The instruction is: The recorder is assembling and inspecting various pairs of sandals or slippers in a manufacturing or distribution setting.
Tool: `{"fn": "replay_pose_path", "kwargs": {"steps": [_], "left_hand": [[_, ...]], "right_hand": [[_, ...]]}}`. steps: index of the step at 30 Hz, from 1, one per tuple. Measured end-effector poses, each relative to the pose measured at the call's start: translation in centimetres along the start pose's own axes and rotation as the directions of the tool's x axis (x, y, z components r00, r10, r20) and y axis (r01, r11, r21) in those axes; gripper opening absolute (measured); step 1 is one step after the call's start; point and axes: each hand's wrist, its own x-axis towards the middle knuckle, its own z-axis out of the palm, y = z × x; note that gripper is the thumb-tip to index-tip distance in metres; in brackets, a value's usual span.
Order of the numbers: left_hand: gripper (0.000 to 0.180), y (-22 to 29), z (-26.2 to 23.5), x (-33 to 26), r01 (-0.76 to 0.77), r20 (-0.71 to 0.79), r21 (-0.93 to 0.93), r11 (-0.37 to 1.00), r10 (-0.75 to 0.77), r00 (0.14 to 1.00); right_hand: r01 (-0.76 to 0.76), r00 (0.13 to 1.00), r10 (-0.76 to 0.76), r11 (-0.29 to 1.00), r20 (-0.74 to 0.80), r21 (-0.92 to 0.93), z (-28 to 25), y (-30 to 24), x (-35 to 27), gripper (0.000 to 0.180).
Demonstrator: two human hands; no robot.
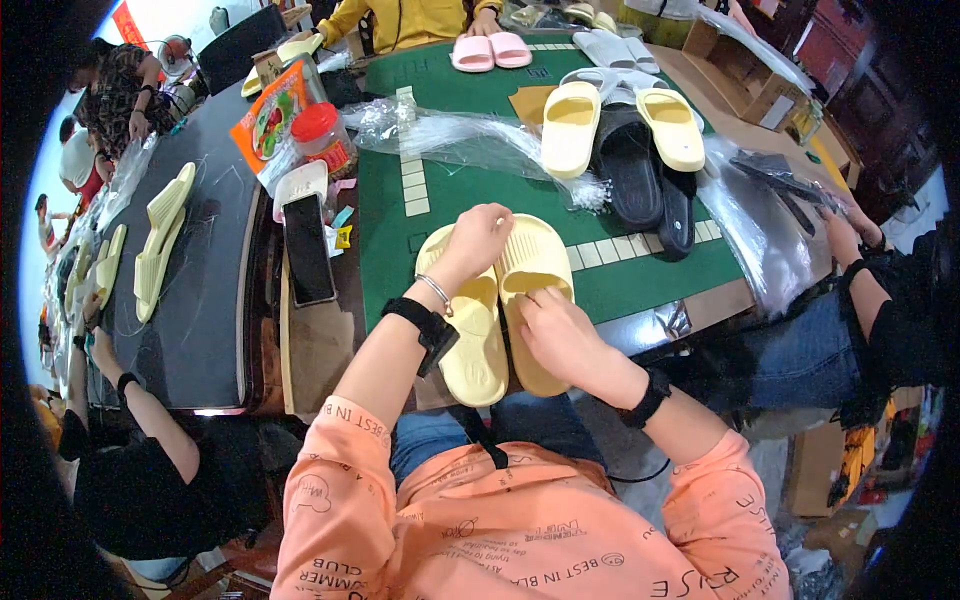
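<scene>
A pair of pale yellow foam slide sandals (pixel 500 310) is laid side by side at the near edge of the green felt table (pixel 640 275). The toe strap of the left sandal is covered by the left hand (pixel 478 238), fingers curled down over it. The right sandal's footbed is pinched by the closed fingers of the right hand (pixel 556 335). A black smartphone (pixel 308 249) lies well apart to the left.

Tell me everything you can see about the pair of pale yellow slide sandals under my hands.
The pair of pale yellow slide sandals looks like soft moulded foam with wide ribbed straps. They lie side by side, soles down, at the near edge of the green table mat. The left hand rests on the straps; the right hand presses the right sandal's footbed.
</scene>
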Motion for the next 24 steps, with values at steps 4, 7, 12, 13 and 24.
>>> {"fn": "replay_pose_path", "kwargs": {"steps": [4, 7, 12, 13, 24], "left_hand": [[0.025, -0.7, 0.5, 0.5, 0.168, -0.204, -0.072, 0.983, -0.179, 0.962], [0.023, -0.6, 0.2, 1.1, 0.289, 0.056, 0.072, 0.955, -0.293, 0.954], [0.024, -1.8, 0.5, 2.0, 0.376, 0.163, -0.241, 0.895, -0.345, 0.924], [0.023, -1.6, 0.8, 1.8, 0.33, 0.045, -0.336, 0.882, -0.335, 0.941], [0.02, -0.8, -0.9, -1.1, 0.069, -0.221, -0.871, 0.486, -0.513, 0.83]], "right_hand": [[-0.002, 1.0, 0.003, 0.996, 0.014, -0.091, 1.8, 1.4, 1.3, 0.016], [0.035, 0.996, -0.017, 0.978, 0.091, -0.206, 1.4, 1.9, 1.8, 0.02], [0.002, 0.996, 0.016, 0.978, 0.086, -0.207, 1.3, 1.3, 2.3, 0.016], [-0.011, 1.0, 0.017, 0.975, 0.025, -0.222, 1.1, 1.5, 2.3, 0.014], [-0.232, 0.957, 0.283, 0.881, -0.065, 0.412, 1.3, 3.4, 13.7, 0.024]]}}
